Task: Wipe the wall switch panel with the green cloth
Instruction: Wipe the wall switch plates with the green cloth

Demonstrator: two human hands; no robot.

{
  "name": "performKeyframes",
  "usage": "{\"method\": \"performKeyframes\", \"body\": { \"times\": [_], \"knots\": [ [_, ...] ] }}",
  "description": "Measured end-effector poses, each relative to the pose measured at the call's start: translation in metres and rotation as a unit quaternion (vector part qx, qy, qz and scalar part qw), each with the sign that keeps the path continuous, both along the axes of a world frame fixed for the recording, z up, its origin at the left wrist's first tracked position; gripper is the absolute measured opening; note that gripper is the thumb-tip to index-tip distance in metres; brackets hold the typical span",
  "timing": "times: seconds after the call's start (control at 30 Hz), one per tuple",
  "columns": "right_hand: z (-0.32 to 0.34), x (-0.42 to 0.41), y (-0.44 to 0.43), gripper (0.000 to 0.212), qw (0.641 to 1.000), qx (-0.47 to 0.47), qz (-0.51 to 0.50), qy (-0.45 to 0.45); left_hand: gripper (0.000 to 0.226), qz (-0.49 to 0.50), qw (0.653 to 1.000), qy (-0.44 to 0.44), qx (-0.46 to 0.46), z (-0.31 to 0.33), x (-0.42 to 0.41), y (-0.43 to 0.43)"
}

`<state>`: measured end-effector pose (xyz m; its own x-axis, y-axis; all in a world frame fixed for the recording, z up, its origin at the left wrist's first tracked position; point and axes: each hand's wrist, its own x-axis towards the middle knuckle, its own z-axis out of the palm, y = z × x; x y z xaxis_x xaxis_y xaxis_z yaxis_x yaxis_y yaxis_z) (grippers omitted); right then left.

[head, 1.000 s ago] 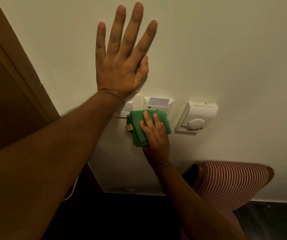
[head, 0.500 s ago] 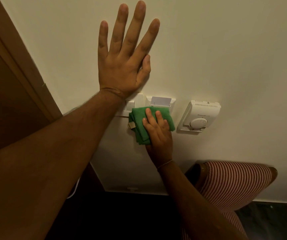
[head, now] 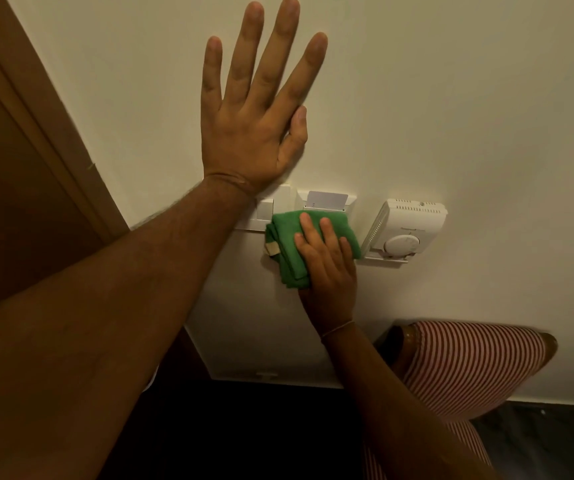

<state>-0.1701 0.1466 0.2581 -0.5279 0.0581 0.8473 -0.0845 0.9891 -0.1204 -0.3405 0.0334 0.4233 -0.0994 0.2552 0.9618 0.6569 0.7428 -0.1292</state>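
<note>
left hand (head: 251, 133): flat, fingers spread on wall; right hand (head: 327, 268): pressing green cloth (head: 289, 244) on switch panel (head: 264, 211)

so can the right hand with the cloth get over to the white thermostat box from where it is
Probably yes. The right hand presses the folded green cloth on the white wall switch panel, and the white thermostat box with the round dial sits just beside the cloth with only bare wall between. The left hand is flat higher up.

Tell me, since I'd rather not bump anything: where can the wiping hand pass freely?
Bare wall lies below the switch panel and green cloth. Crowded: left hand above, thermostat close beside the right hand.
</note>
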Motion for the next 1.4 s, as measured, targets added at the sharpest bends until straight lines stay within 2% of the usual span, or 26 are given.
{"method": "performKeyframes", "body": {
  "times": [0.13, 0.27, 0.47, 0.67, 0.73, 0.87, 0.97, 1.1, 1.23, 1.4],
  "knots": [
    [-0.003, 0.014, 0.016, 0.037, 0.997, -0.067, -0.026, 0.004, 0.075, 0.008, 1.000, 0.010, 0.004, 0.001, 0.001, 0.000],
    [-0.001, -0.002, -0.008, 0.038, 0.996, -0.094, 0.000, 0.012, 0.075, 0.010, 1.000, 0.006, -0.003, 0.000, 0.002, -0.002],
    [0.003, -0.005, -0.004, 0.039, 0.999, -0.023, 0.032, -0.014, 0.075, 0.013, 0.999, 0.028, 0.009, -0.001, -0.007, -0.001],
    [0.006, 0.007, 0.007, 0.036, 0.990, -0.133, 0.007, 0.043, 0.074, 0.003, 1.000, 0.016, 0.015, -0.005, -0.009, 0.002],
    [0.006, -0.002, -0.009, 0.033, 0.991, -0.128, 0.025, 0.034, 0.075, 0.013, 1.000, 0.021, 0.012, -0.002, -0.007, -0.001],
    [0.007, -0.021, -0.032, 0.054, 0.996, -0.058, 0.061, -0.016, 0.074, 0.027, 0.999, 0.021, -0.004, 0.001, 0.002, -0.006],
    [0.005, -0.017, -0.019, 0.059, 0.998, -0.032, 0.058, -0.021, 0.071, 0.025, 0.999, 0.015, -0.014, 0.003, 0.008, -0.007],
    [-0.001, 0.000, 0.008, 0.040, 0.996, -0.082, 0.014, 0.032, 0.072, 0.032, 0.999, 0.019, -0.021, 0.005, 0.008, -0.008],
    [-0.001, -0.003, -0.002, 0.044, 0.989, -0.138, 0.035, 0.046, 0.070, 0.042, 0.999, 0.018, -0.019, 0.006, 0.010, -0.007],
    [0.002, -0.018, -0.025, 0.058, 0.994, -0.071, 0.085, -0.005, 0.068, 0.058, 0.998, 0.021, -0.020, 0.007, 0.012, -0.010]
  ]
}}
